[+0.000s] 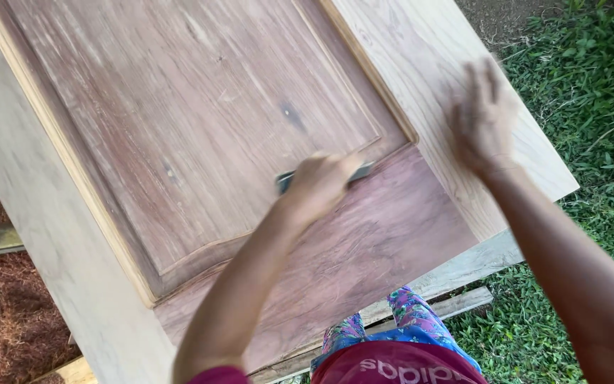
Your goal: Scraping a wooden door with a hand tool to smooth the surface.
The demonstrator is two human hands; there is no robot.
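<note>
Left hand (319, 183) clenched around a flat grey sanding block (364, 171), pressed down on the reddish wooden door (200, 128) where the raised centre panel meets the lower flat rail; only the two ends of the block visible past the knuckles, all of it blurred. Right hand (483, 117) released, fingers spread, palm flat on the pale side frame (421, 64) of the door, gripping nothing, likewise blurred. Door lying flat, tilted across the view, overhanging rough pale timber supports (456, 270) near the body. By the look of the surface, work partly done: whitish, dusty streaks along the grain over most of the raised panel, suggesting abrasion there already; lower rail under the forearm darker, redder and less chalky, seemingly with more left to do. Whether the moulded edges have been rubbed, impossible to tell. Panel with a bevelled border and a gentle curved lower edge; a small dark knot near the middle; straight, fine grain throughout. Frame boards lighter, almost cream, smooth. Green grass (591, 107) to the right, reddish-brown shavings or mulch (1, 320) on the ground to the left.
</note>
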